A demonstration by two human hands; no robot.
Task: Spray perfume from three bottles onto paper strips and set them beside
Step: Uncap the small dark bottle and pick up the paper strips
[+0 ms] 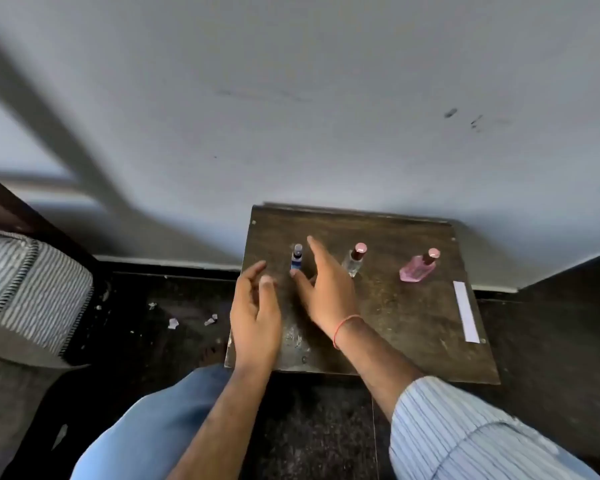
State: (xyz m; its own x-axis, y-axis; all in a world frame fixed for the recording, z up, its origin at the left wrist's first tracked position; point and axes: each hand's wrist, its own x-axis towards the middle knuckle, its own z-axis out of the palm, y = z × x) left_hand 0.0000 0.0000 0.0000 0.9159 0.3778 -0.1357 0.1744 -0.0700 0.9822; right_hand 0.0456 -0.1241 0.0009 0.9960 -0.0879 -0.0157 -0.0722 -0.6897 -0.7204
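You are sitting in front of a small dark worktop (378, 323) that is filling the lower middle of the frame, against a pale wall (291, 98).

Three little bottles are standing in a row near the far edge of the worktop. The blue bottle (297, 259) is standing on the left of the row. The clear bottle (354, 259) with a pink cap is standing in the middle. The pink bottle (418, 266), also with a pink cap, is standing on the right, well apart from your hands.

A white paper strip (466, 311) is lying flat along the right edge of the worktop, just below and to the right of the pink bottle.

Your left hand (255, 313) is hovering over the left side of the worktop, its fingers (257, 268) loosely curled and apart, holding nothing. Your right hand (326, 289) is reaching across toward the blue bottle. Its fingers are spread apart, with the pointing finger stretched up just to the right of the bottle and the thumb close to the bottle's bottom. You are not gripping the bottle. Whether your thumb is touching it is hard to tell.

A thin red thread (345, 329) is sitting around your right wrist.

In the left of the frame, a striped cushion (28, 282) is resting beside you, and small paper scraps (191, 320) are lying on the dark floor.
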